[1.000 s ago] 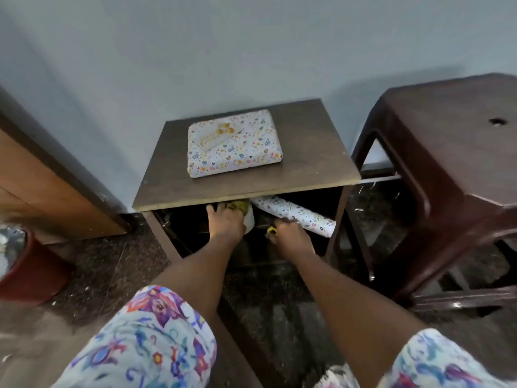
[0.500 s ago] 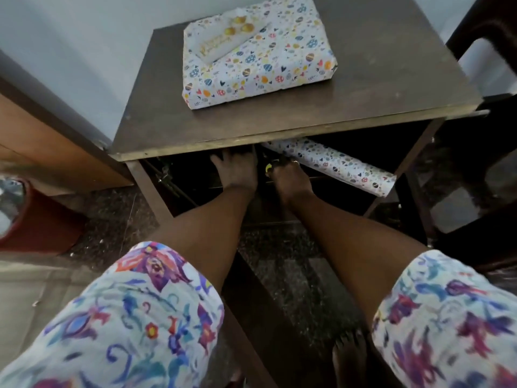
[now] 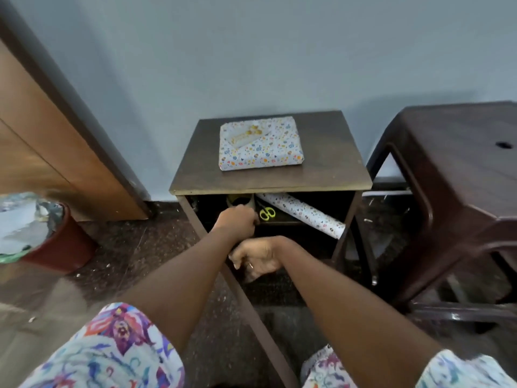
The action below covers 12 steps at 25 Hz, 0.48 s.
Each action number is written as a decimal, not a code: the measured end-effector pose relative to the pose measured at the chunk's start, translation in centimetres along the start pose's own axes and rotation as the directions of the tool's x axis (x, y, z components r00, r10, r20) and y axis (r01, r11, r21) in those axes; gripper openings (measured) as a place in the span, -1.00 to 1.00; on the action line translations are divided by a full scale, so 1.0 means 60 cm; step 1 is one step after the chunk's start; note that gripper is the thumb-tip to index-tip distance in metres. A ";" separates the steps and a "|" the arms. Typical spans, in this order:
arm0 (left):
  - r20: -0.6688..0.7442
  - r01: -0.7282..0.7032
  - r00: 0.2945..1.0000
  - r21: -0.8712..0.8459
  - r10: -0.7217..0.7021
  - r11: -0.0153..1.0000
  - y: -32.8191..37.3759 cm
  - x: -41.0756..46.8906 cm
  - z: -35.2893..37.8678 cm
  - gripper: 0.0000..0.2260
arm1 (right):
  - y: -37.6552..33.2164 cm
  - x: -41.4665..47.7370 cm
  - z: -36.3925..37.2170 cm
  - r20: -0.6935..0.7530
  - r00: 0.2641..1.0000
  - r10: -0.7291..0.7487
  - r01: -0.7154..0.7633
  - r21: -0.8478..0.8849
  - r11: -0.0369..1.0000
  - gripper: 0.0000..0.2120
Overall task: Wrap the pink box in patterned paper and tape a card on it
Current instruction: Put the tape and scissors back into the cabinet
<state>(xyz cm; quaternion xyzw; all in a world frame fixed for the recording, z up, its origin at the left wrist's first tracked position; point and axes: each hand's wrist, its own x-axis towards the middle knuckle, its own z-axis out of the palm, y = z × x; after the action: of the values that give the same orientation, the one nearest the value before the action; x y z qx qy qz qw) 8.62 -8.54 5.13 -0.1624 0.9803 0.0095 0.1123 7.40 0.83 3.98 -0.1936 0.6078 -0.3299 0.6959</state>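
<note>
Withdrawn from the lower shelf [image 3: 282, 223], the right hand [image 3: 258, 259] hangs loosely curled, empty; the left hand [image 3: 237, 221] curls at its front edge, grip unclear. Above, the flat box wrapped in white spotted paper [image 3: 265, 151] lies lengthwise across the dark wooden tabletop [image 3: 333, 155], nearer the left hand.

box [image 3: 261, 148]: white, multicolour dots | scissors [image 3: 267, 213]: yellow | table [image 3: 333, 152]: dk brown | sleeves [image 3: 117, 351]: floral
</note>
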 end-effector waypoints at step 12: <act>-0.315 0.077 0.916 -0.470 -0.248 0.879 0.009 -0.126 0.044 -0.73 | -0.005 -0.080 0.100 -0.567 0.769 -0.296 -0.215 -0.665 0.715 -0.31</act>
<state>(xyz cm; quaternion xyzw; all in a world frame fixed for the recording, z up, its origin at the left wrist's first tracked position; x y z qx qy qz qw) 15.96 -5.48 4.23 -0.2659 0.9374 0.1951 -0.1122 12.99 3.18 8.74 -0.3314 0.8794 -0.1372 0.3130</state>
